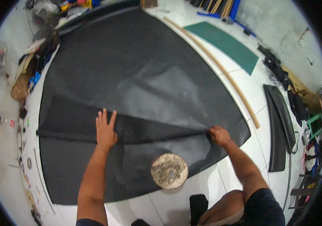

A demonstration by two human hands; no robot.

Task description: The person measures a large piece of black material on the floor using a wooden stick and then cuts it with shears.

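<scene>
A large sheet of black, slightly glossy material (104,67), like vinyl or leatherette, is spread over the floor. Across it runs a folded, narrowing band (74,116) of the same dark colour; whether it is a separate piece I cannot tell. My left hand (106,130) lies flat on this band with its fingers spread. At the band's narrow right end, my right hand (220,136) is closed, pinching the material. Nearer to me, a round, pale disc with a rough, stained top (169,171) rests on the sheet's near part.
White floor tiles (168,205) surround the sheet. A long wooden strip (221,75) lies along its right edge, beside a green mat (225,45). Further right are folded black pieces (277,128). Piled bags and scraps (27,79) line the left wall. A roll of black material (100,19) lies at the far edge.
</scene>
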